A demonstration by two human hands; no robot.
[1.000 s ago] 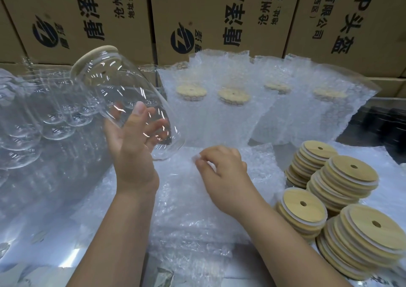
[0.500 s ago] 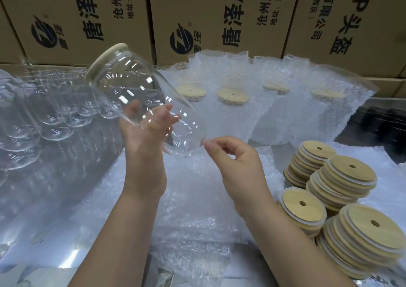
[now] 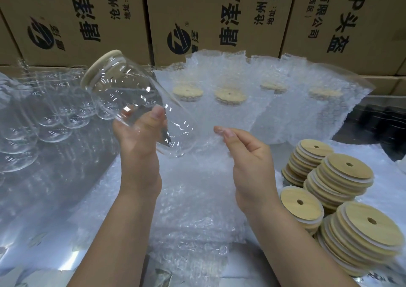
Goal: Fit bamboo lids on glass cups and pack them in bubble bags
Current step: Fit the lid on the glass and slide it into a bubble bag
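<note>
Left hand (image 3: 140,146) curled round tilted lidded glass cup (image 3: 131,98); right hand (image 3: 248,155) thumb and forefinger pinched bubble bag (image 3: 197,172) edge.

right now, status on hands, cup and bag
Left grip holds lidded cup, tilted, base toward bag. Right grip pinches bag edge, lifted. Cup not yet inside; nothing seen between.

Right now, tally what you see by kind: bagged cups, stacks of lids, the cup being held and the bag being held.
Bagged cups: 4
Stacks of lids: 4
Lidded cup in the left hand: 1
Bag pinched by the right hand: 1
Total: 10
Bare glasses at left overlap too much to count.
</note>
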